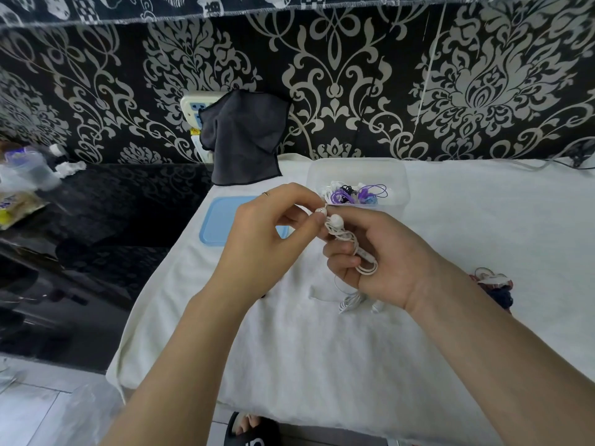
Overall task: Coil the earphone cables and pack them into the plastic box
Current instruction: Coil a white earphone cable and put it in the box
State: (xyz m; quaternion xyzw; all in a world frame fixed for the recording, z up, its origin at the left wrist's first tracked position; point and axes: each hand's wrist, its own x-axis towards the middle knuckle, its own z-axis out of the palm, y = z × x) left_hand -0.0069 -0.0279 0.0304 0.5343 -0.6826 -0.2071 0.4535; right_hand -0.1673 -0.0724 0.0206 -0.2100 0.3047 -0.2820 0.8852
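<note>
Covering the table, one white cloth (pixel 338 342) bears everything; two bare forearms reach over it, hands meeting above its middle. The right hand (pixel 383 262) curls its fingers round a coiled white earphone (pixel 352 249), while the left hand (pixel 267 230) pinches one earbud (pixel 321 212) at the coil's top. One clear box (pixel 357 178) stands just behind, holding a tangle of purple, white and black cables too jumbled to count. One blue lid (pixel 222 220) lies left, partly hidden by the left hand. A blurred cable bundle (pixel 492 281) lies right.
</note>
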